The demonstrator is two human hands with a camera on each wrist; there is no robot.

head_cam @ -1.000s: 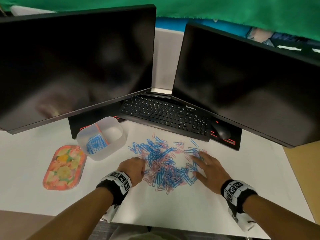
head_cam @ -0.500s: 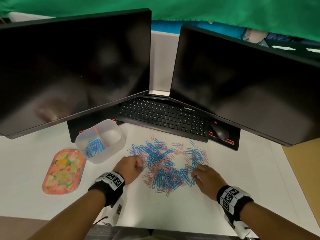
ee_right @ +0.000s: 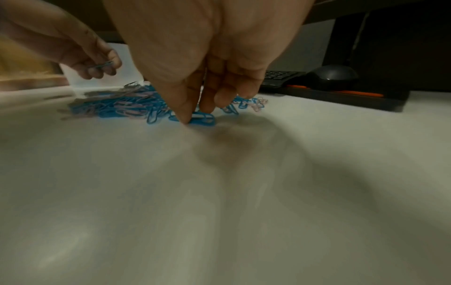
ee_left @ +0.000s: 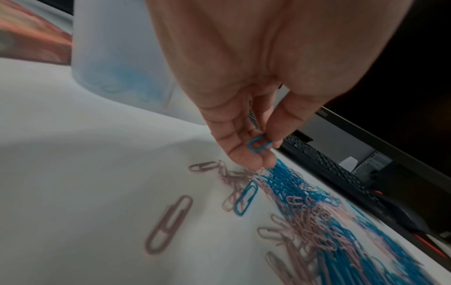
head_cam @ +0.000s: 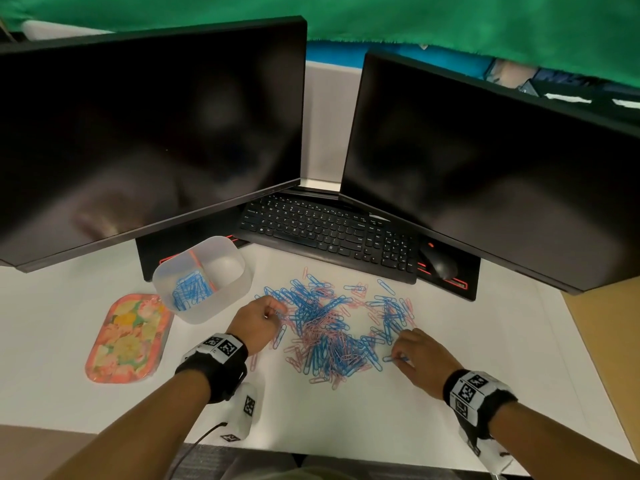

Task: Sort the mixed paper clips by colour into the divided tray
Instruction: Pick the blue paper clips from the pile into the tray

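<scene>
A heap of blue and pink paper clips [head_cam: 332, 327] [ee_left: 314, 210] lies spread on the white desk. The translucent divided tray [head_cam: 221, 306] stands to its left, with blue clips [head_cam: 188, 291] in its left compartment; its right compartment looks bare. My left hand [head_cam: 273, 311] [ee_left: 262, 143] hovers at the heap's left edge and pinches a blue clip [ee_left: 259, 142] between thumb and fingers. My right hand [head_cam: 398, 358] [ee_right: 197, 116] is at the heap's near right edge, thumb and fingertips closed down on a blue clip [ee_right: 203, 120] that lies on the desk.
A flowered orange tin lid [head_cam: 128, 337] lies left of the tray. Behind the heap are a black keyboard [head_cam: 329, 233], a mouse [head_cam: 440, 263] and two dark monitors [head_cam: 145, 133]. White desk surface [head_cam: 346, 417] stretches toward me.
My right hand has drawn back from flat on the heap to its near right edge and curled onto a blue clip. My left hand stayed at the left edge.
</scene>
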